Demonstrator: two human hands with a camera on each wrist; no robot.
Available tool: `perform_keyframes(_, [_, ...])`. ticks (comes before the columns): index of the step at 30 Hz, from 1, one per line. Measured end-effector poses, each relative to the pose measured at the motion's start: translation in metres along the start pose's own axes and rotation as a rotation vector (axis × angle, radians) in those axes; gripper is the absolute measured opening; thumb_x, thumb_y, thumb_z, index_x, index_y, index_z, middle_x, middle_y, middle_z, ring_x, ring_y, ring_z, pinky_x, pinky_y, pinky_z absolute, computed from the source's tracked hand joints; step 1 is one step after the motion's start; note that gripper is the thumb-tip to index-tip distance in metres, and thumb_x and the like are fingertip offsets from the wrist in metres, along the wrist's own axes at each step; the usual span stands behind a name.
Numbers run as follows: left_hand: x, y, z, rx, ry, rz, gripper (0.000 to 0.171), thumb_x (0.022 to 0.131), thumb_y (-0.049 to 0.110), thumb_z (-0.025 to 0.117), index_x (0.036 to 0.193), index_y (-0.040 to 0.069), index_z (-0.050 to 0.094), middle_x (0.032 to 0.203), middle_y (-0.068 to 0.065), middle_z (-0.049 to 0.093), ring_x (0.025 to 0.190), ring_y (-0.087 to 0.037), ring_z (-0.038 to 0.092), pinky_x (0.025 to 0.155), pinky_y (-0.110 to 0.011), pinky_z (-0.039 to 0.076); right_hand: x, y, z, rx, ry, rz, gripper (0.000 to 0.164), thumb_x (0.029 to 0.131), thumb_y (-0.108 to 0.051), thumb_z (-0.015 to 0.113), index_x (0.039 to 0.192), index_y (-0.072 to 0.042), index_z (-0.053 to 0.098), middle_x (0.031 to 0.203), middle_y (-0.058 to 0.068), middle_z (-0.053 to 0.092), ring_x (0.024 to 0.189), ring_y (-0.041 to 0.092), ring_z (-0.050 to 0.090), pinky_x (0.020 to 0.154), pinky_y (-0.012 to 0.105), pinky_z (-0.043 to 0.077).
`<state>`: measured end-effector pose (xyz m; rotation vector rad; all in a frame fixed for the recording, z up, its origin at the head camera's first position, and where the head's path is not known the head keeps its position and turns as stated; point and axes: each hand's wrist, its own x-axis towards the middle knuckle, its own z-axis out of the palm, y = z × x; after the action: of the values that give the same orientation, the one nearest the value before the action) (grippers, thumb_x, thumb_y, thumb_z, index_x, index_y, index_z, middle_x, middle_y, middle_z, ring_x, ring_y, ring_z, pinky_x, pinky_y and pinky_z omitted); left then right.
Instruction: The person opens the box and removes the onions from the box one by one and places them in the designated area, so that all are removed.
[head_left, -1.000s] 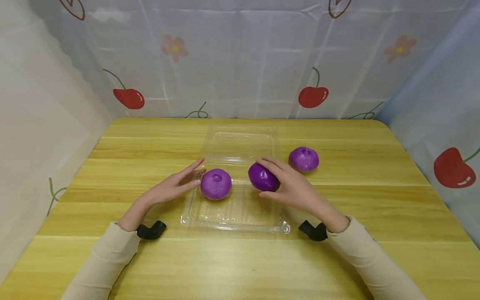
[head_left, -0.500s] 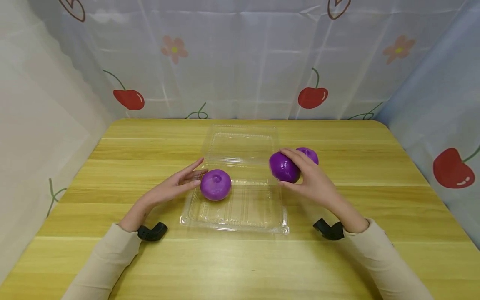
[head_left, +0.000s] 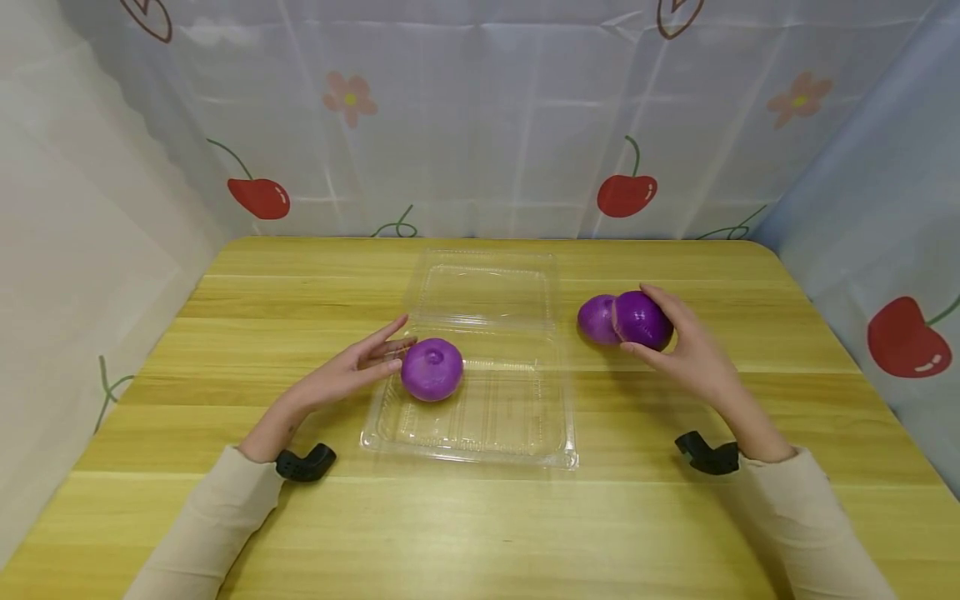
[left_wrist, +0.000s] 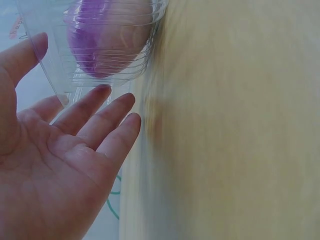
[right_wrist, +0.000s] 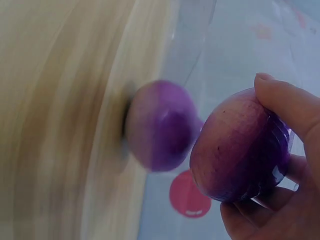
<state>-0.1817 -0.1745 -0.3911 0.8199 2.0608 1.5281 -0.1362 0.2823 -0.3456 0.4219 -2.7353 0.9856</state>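
My right hand (head_left: 697,358) grips a dark, glossy purple onion (head_left: 647,322), thumb on one side and fingers on the other. In the right wrist view the held onion (right_wrist: 240,150) is raised off the table, close to a second purple onion (right_wrist: 162,125) that sits on the wood. A third purple onion (head_left: 432,369) lies in the left part of a clear plastic clamshell box (head_left: 468,457). Beside the box's left wall rests my left hand (head_left: 341,377), fingers extended and holding nothing. Its fingertips are at the box's edge in the left wrist view.
The box's transparent lid (head_left: 483,287) is folded back flat toward the rear of the wooden table (head_left: 480,533). Pale curtains (head_left: 480,125) printed with cherries and flowers stand behind the table and along its sides. A black wrist device (head_left: 303,462) hangs below the left sleeve.
My right hand has carried its onion rightward, from above the box to beside the onion on the table, partly covering that one. My left hand and the boxed onion have stayed put.
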Motion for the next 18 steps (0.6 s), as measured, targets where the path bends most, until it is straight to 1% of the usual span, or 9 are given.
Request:
perform_keyframes(4, [0.000,-0.001,0.000,-0.005,-0.002,0.004,0.064,0.099,0.015,0.048,0.152,0.014,0.011,0.148,-0.018,0.027,0.130,-0.029,0.035,0.103,-0.040,0.030,-0.003,0.015,-0.006,-0.016,-0.003,0.052,0.079,0.079,-0.017,0.078,0.142,0.001,0.034,0.137,0.030,0.036,0.119,0.050,0.038,0.086,0.064,0.039])
perform_keyframes(8, [0.000,-0.001,0.000,-0.010,0.000,0.002,0.065,0.099,0.015,0.048,0.152,0.014,0.011,0.148,-0.018,0.028,0.129,-0.029,0.036,0.103,-0.039,0.031,-0.005,0.026,-0.009,-0.038,-0.015,0.079,0.081,0.079,-0.020,0.078,0.141,0.004,0.033,0.135,0.033,0.035,0.117,0.051,0.038,0.086,0.065,0.038])
perform_keyframes(14, [0.000,0.000,0.000,-0.022,0.005,-0.005,0.065,0.099,0.015,0.049,0.152,0.017,0.011,0.148,-0.016,0.029,0.128,-0.028,0.037,0.102,-0.036,0.033,-0.006,0.037,-0.010,-0.083,-0.074,0.102,0.083,0.080,-0.024,0.077,0.140,0.008,0.030,0.132,0.037,0.034,0.114,0.055,0.037,0.086,0.067,0.036])
perform_keyframes(18, [0.000,0.000,0.000,-0.024,0.004,-0.004,0.065,0.099,0.016,0.049,0.152,0.018,0.012,0.148,-0.016,0.029,0.128,-0.028,0.038,0.101,-0.035,0.033,-0.006,0.042,-0.009,-0.105,-0.081,0.104,0.083,0.079,-0.023,0.077,0.139,0.010,0.030,0.133,0.038,0.033,0.115,0.056,0.036,0.087,0.067,0.034])
